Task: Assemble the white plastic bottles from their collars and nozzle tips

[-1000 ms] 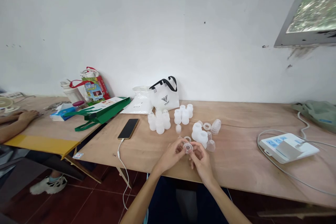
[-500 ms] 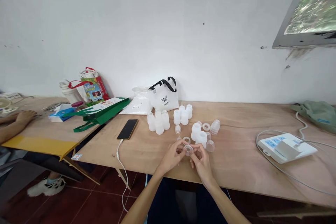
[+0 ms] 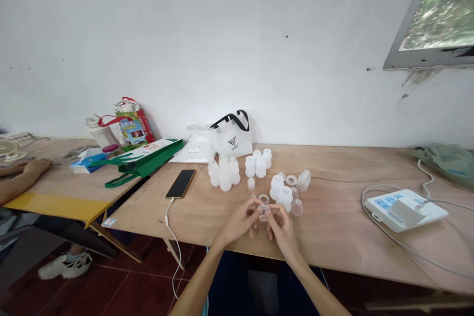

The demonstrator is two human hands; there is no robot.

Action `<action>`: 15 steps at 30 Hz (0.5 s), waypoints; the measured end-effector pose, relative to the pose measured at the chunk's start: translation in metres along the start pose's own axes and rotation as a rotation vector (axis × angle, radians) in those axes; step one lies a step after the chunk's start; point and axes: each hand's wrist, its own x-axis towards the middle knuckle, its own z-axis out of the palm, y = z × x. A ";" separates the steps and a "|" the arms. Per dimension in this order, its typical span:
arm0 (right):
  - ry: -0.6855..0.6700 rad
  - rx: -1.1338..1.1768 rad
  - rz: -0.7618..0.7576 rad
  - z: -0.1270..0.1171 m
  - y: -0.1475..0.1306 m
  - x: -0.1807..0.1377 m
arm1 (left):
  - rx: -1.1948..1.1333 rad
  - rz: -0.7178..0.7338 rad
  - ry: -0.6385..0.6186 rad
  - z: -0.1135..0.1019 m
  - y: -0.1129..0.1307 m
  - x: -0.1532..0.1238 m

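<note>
Left hand [image 3: 239, 222] on one edge, right hand [image 3: 284, 229] on the other, and between their fingertips sits a small, clear, glossy plastic ring-shaped piece [image 3: 264, 213]! Thumbs and forefingers are pinched in close, only the piece's width between the two hands; the other fingers curl loosely below. Its round face tips up towards the wearer, the axis through it running up from the table; depth too slight to judge a long axis. Just beyond the fingers, a flat translucent ring [image 3: 263, 199] lies on the smooth, wood-grained tabletop [image 3: 340, 227]. Right and beyond the fingers, two frosted white, waisted bottles [image 3: 285, 199] stand upright, and near them, a clear domed plastic cap [image 3: 296, 207]. Further out, left of the fingers, a cluster of frosted white bottles [image 3: 225, 177], softly rounded, also upright.
</note>
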 end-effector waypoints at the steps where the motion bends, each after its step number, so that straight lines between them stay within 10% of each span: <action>1: 0.005 0.002 0.007 0.001 -0.001 0.000 | -0.002 0.009 0.013 0.000 0.000 0.000; 15: 0.077 -0.038 -0.005 0.000 0.002 -0.001 | 0.042 0.054 0.077 0.011 -0.005 0.005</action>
